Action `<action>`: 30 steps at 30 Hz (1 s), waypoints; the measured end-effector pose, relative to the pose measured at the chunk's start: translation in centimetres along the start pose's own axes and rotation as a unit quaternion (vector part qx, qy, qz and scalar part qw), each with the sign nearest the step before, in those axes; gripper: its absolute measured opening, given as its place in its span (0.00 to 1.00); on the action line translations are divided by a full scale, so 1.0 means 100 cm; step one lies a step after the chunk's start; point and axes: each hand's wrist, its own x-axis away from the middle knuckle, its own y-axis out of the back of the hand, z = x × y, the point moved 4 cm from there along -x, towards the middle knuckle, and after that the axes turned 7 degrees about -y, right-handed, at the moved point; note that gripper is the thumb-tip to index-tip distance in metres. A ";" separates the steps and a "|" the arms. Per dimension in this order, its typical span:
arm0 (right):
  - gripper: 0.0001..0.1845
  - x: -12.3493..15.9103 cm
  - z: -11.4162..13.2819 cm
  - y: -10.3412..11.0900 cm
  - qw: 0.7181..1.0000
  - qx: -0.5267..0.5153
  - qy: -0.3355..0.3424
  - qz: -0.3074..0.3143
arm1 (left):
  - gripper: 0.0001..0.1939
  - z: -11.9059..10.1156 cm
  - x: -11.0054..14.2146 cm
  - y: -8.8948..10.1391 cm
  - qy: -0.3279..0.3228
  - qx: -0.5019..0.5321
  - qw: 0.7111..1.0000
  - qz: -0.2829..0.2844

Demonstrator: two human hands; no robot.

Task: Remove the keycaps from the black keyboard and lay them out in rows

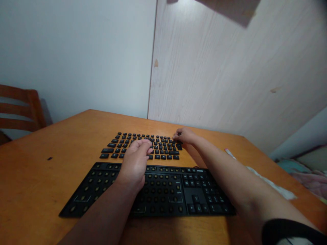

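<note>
A black keyboard [163, 190] lies on the orange wooden table [51, 177], most of its keys taken off so bare switch posts show. Beyond it, several loose black keycaps [120, 144] are laid out in rows. My left hand [135, 161] hovers over the keyboard's far edge, fingers curled in a pinch near the keycaps; what it holds, if anything, is hidden. My right hand [184, 135] reaches to the right end of the keycap rows, fingers bent down and touching the caps there.
One stray keycap [49, 158] lies alone on the table at the left. A white cloth or paper [268, 182] lies by the right edge. A wooden chair [20, 109] stands at far left. A pale wood panel [217, 75] rises behind the table.
</note>
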 end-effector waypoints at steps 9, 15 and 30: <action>0.15 0.008 -0.020 0.030 0.995 -0.069 -0.006 -0.068 | 0.14 0.000 -0.001 0.000 -0.004 0.002 1.000 0.002; 0.11 0.027 -0.055 0.037 0.990 -0.109 -0.005 -0.090 | 0.14 0.000 -0.001 0.000 -0.009 0.003 1.000 0.005; 0.06 0.033 -0.078 0.009 0.994 -0.087 0.006 -0.063 | 0.18 0.003 -0.004 0.005 -0.023 -0.033 0.999 0.026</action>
